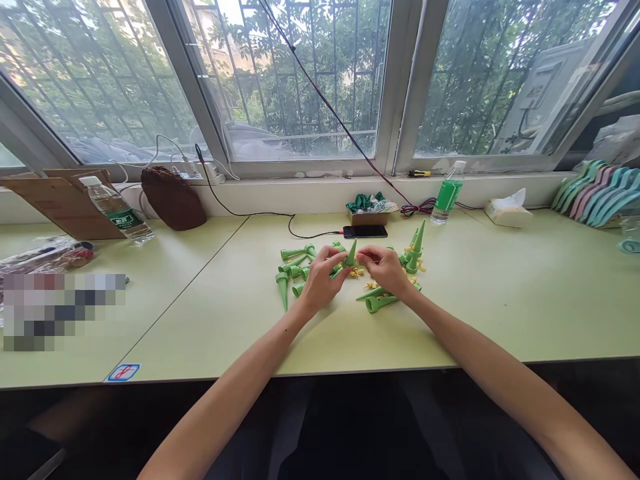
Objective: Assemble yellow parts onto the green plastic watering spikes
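My left hand [323, 277] is closed around a green plastic cone spike [350, 255], its tip pointing up. My right hand [385, 267] pinches at the same spike from the right, fingers pressed together. Several more green spikes [293, 270] lie to the left of my left hand. Others lie under my right wrist [380, 301] and stand stacked to the right [415, 250]. Small yellow parts [357, 272] lie between my hands on the pale green table [225, 313].
A black phone [365, 231] on a cable and a small box of green items [369, 208] lie behind the spikes. A green bottle [447, 193], tissues [507, 210], pastel hangers [595, 193], a clear bottle [117, 210] and a brown pouch [173, 198] stand along the window sill.
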The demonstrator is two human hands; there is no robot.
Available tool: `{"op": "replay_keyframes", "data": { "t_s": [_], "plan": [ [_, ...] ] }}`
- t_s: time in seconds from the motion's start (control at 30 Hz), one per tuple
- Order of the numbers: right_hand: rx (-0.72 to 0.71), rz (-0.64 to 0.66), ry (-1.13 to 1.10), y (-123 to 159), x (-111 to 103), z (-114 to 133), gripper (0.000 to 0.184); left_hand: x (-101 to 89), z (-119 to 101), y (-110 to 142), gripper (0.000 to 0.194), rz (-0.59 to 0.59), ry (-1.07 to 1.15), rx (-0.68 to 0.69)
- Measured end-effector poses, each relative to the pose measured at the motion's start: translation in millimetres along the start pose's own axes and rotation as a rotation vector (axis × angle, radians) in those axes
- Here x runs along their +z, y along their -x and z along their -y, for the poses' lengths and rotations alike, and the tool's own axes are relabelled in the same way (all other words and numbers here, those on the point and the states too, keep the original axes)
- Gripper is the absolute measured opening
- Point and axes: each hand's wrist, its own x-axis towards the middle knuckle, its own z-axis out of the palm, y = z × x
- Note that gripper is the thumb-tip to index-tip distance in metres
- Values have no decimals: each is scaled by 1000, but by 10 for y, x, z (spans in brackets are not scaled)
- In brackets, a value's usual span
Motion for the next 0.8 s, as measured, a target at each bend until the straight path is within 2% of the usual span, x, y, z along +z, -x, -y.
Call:
{"op": "replay_keyframes", "data": {
  "t_s": [0.3, 0.43, 0.53, 0.67, 0.8],
  "plan": [
    [90, 55, -85, -1, 2, 14, 30, -18, 27, 0, 20, 32, -35, 96],
    [213, 160, -210, -15, -22, -2, 40, -40, 37, -1, 22, 80, -59, 158],
    [249, 205, -267, -16, -17, -6, 43, -42, 34, -3, 23, 104, -67, 163],
    [215, 171, -263, -1, 49, 22, 46, -17, 12, -8, 21, 65, -47, 128],
    [183, 73, -303, 2, 85, 61, 44, -2, -34, -28, 19, -6, 27, 10]
  ]
}}
